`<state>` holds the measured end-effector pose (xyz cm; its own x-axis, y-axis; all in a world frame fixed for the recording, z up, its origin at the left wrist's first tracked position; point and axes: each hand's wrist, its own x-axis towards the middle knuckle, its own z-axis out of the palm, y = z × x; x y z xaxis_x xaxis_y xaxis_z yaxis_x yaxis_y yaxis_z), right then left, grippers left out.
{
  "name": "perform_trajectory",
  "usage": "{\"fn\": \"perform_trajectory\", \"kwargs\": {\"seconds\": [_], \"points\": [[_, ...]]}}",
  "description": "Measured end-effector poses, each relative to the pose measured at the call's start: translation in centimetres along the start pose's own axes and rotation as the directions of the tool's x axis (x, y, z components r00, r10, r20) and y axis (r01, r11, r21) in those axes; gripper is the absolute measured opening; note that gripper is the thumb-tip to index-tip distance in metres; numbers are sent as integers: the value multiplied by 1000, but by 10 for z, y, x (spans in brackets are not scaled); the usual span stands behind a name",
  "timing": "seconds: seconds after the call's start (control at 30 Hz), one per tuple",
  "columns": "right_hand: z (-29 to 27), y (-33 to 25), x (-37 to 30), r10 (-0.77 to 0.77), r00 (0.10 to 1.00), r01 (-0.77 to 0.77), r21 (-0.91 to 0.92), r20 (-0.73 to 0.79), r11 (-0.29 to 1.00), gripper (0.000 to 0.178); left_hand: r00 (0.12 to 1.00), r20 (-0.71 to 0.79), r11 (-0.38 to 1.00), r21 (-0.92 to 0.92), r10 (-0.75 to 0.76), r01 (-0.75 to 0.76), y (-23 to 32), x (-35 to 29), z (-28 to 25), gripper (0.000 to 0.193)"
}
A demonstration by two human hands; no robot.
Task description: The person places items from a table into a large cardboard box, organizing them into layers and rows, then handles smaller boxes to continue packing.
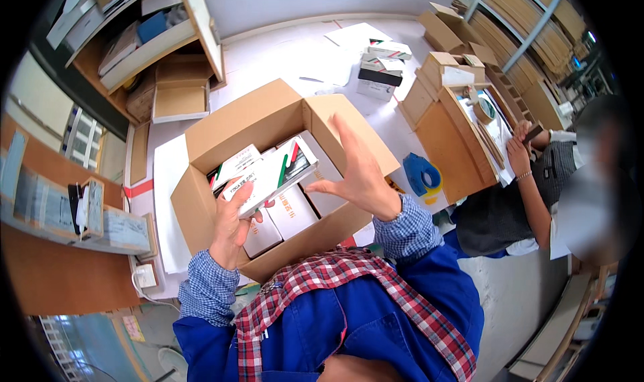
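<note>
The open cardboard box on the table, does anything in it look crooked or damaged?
Nothing looks damaged. In the cardboard box, the white cartons at the bottom lie flat in rows. Only the white carton in the left hand sits tilted above them, because it is being held. The right hand hovers open beside it.

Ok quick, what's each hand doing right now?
Left hand: closed around a white product box over the open carton.
Right hand: open, fingers spread, holding nothing.

Around the white tabletop (282, 53)

A blue tape dispenser (421, 174) lay at the right edge, stacked small boxes (381, 66) stood farther back, a wooden shelf (144, 39) rose left, and a seated co-worker (537, 194) was right.
</note>
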<state>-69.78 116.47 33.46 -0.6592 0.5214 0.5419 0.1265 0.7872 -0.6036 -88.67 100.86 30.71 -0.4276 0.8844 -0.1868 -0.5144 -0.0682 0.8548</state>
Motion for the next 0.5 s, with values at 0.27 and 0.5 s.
{"fn": "perform_trajectory", "kwargs": {"seconds": [0.27,0.5], "points": [[45,-30,-21,-130,972,80,243,198,967,93,986,-159,999,23,39,-36,-17,-34,-27,40],[43,7,-30,431,612,-778,407,663,479,50,987,-154,928,371,34,26,-44,-51,-25,47]]}}
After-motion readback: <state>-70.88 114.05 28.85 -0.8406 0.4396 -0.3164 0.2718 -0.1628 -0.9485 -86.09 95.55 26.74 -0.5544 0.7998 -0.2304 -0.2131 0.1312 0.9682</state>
